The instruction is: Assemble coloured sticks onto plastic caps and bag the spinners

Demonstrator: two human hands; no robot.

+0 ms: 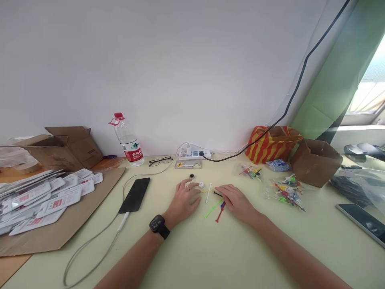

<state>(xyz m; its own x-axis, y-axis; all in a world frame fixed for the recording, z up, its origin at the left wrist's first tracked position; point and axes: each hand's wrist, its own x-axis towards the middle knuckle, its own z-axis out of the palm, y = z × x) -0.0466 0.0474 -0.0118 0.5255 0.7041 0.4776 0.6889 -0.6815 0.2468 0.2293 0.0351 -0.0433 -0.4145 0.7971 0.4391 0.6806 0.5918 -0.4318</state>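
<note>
My left hand (184, 199) rests on the pale yellow table (210, 257), a ring on one finger and a black watch (158, 225) on the wrist. My right hand (237, 202) lies palm down just to its right. Between their fingertips runs a thin yellow stick (207, 192) with a black end; both hands seem to pinch it. Around them lie a white stick (208, 192), a green stick (213, 208), a red stick (219, 214) and a small white round piece (201, 185). A small black disc (191, 176) sits just beyond.
A black phone (135, 194) on a cable lies left, past it flat white packets (45, 198) on cardboard, an open box (61, 148) and a water bottle (128, 140). Glasses (160, 161) and a power strip (194, 153) sit behind. Bags of coloured sticks (285, 188) and a cardboard box (315, 160) are right.
</note>
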